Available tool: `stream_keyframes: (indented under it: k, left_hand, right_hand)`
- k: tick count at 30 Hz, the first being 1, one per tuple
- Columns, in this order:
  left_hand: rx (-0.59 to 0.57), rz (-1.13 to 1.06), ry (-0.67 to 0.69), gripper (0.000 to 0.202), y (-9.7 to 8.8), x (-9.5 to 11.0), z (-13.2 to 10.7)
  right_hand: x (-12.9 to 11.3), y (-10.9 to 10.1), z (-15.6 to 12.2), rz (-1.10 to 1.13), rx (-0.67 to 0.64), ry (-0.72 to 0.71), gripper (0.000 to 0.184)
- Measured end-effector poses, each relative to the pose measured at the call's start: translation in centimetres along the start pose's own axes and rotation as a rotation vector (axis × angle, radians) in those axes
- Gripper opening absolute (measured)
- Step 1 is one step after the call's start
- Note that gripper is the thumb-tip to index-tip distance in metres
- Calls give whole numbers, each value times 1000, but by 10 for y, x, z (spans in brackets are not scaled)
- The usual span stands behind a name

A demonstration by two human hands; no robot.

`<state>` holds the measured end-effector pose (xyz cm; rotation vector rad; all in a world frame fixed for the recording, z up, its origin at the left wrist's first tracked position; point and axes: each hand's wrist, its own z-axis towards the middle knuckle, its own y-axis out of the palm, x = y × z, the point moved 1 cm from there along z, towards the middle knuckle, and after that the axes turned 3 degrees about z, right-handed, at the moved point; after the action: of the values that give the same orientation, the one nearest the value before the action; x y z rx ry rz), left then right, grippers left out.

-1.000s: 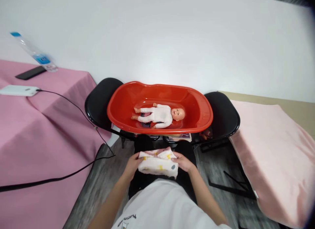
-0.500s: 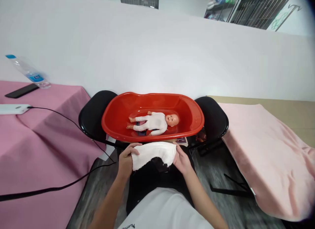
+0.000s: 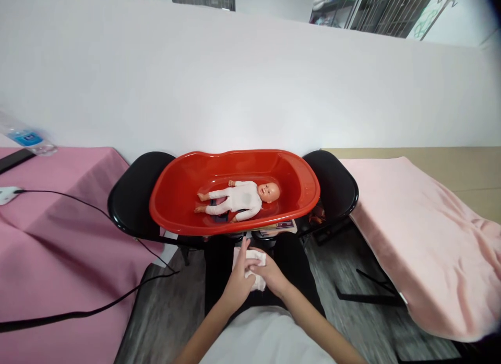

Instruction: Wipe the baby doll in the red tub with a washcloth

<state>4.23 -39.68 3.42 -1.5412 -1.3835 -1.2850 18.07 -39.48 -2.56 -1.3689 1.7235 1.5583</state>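
Close together over my lap, my left hand [image 3: 240, 279] and my right hand [image 3: 272, 274] hold a white cloth [image 3: 257, 283] bunched into a small bundle. The fingers of both hands are closed around it and partly cover it. Beyond them, a baby doll [image 3: 245, 196] in a white suit lies on its back inside a red baby bathtub [image 3: 180, 228]. Its head is toward the right end and its bare feet toward the left. Neither hand touches the doll or the tub.
Black stools [image 3: 135, 197] support the tub at both ends. On the left, a pink-covered table [image 3: 70, 249] carries a plastic bottle [image 3: 29, 139] and a power strip with a black cable [image 3: 74, 316]. A light pink blanket [image 3: 415, 238] covers a surface on the right. A white wall stands behind.
The white cloth was stretched flat between both hands and is now gathered into a bundle. My hands have come together and lower. The view has shifted slightly; the doll stays put.
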Motion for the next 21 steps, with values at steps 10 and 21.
stream_keyframes:
  k: [10,21]
  left_hand:
    - [252,240,61,77,-51,-43,-18]
    - [249,117,-4,59,-30,-64,-11]
  right_hand:
    - [-209,-103,-1,-305,510,-361,63]
    - [-343,-152,103,-1688,428,-642,58]
